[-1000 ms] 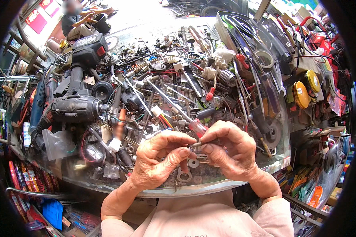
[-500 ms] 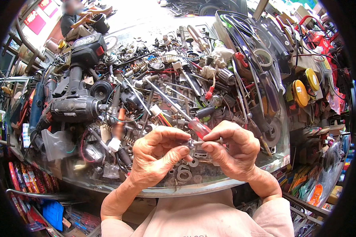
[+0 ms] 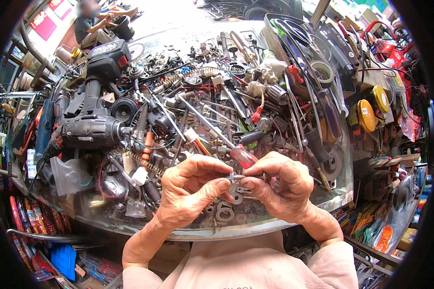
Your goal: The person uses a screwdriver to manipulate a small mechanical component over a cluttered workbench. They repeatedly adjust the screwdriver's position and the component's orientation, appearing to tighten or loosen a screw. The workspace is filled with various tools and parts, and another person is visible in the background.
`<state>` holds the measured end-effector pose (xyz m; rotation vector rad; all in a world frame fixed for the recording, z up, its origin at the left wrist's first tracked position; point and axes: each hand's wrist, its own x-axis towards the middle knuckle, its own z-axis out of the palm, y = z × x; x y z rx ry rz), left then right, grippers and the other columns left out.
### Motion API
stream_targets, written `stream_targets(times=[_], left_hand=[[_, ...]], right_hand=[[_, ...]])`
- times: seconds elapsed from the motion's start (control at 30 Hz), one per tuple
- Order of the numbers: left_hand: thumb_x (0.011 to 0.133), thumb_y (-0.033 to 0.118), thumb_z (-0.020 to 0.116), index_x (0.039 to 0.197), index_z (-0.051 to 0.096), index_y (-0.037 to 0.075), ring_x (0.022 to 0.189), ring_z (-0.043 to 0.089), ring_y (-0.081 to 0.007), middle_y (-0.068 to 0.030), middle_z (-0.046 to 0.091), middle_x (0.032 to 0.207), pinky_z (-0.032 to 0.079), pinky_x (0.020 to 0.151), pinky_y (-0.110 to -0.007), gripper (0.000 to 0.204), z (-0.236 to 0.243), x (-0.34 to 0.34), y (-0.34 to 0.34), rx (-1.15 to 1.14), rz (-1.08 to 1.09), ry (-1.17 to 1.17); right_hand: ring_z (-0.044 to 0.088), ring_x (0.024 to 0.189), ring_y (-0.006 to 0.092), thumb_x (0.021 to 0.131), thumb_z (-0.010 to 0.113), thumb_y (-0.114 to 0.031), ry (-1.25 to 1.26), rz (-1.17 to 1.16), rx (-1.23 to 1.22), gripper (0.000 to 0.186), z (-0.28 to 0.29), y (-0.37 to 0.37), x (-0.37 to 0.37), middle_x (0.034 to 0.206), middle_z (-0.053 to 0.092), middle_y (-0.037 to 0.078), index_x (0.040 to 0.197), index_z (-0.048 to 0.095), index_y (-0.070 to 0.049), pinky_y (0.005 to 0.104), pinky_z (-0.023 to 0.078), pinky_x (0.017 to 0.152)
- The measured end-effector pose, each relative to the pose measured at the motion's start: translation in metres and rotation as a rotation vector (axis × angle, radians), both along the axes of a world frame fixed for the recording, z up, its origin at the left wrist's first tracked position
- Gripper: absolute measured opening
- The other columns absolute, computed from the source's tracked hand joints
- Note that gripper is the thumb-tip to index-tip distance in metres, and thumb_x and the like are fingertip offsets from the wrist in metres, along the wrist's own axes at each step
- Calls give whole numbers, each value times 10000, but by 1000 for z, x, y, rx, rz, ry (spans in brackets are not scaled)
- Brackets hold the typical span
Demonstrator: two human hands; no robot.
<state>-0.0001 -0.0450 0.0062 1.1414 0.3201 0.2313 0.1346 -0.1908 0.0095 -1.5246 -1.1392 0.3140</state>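
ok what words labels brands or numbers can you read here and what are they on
I don't copy print, but here is where it shows:
Long black item, upper right: pale lettering.
Black battery on power tool: pale print, too small.
Yellow disc, right: white label, too small.
Pale shirt: lettering cut off below.
Small metal part: none visible.

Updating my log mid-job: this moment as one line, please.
left hand: pinching small metal piece | right hand: pinching same piece | in view: red-handled screwdriver, black cordless driver

A thin metal rod (image 3: 239, 177) lies crosswise, pinched between fingers (image 3: 222, 184).
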Motion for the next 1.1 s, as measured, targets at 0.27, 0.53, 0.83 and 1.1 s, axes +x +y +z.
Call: stream_targets(times=[0.27,0.53,0.83,1.1], left_hand=[[863,29,607,1078,568,-36,669,656,-133,-100,653,850,413,457,-162,228,3,0,-1,-29,-2,73],[857,18,612,1061,579,-43,685,656,-135,-106,654,856,447,490,-172,216,3,0,1,18,-16,75],[817,-43,630,1064,556,-58,794,658,-185,-140,644,966,568,704,-281,258,3,1,1,-37,-21,27],[799,-85,628,1050,567,-64,811,656,-187,-149,639,986,567,717,-284,259,-1,0,0,11,-40,-18]], right_hand=[[503,471,123,734,734,-41,-55,-7,108,182,-5,4,-1,711,605,68,881,628,-21,244,414,445],[502,452,129,732,733,-45,-116,-18,79,182,-3,4,-1,732,615,83,875,623,-22,241,414,422],[537,505,126,745,728,-70,-116,-11,17,159,0,3,0,662,605,64,806,592,-14,229,400,427],[488,427,166,774,692,-86,-194,32,18,148,0,1,3,566,523,53,737,565,-20,273,357,387]])
